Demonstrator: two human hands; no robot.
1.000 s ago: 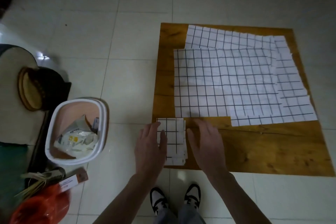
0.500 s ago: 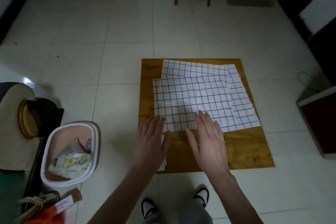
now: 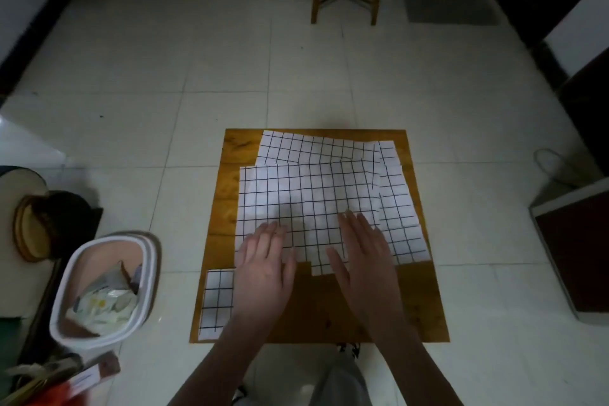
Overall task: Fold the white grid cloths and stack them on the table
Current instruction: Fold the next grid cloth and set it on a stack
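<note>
Both hands reach forward over the near edge of the top grid cloth (image 3: 306,204), which lies spread flat across the low wooden table (image 3: 329,310) just ahead of the fingertips, so the coming move likely turns on that near hem, which runs left to right straight across both palms. The left hand (image 3: 263,260) is open, fingers extended and lightly spread, palm down over the cloth's near-left corner; the right hand (image 3: 362,254) is likewise open and flat, lying over the near edge further right, with fingertips reaching a little deeper onto the fabric. Neither hand grips anything; whether the palms press the cloth or hover just above it I cannot tell. Each hand sits about equally close to its own end of the hem, which suits a two-handed pinch and a fold away from the body. The cloth is thin, white, printed with a dark square grid, and it shows soft ripples rather than stiff creases — it should drape and slide easily on the smooth, varnished wood. More grid cloth (image 3: 395,208) shows beneath it, its edges peeking out at the far side and the right. A folded cloth (image 3: 217,300) — a narrow rectangle with its long axis running away from the person — rests at the table's near-left corner, just beside the left wrist.
</note>
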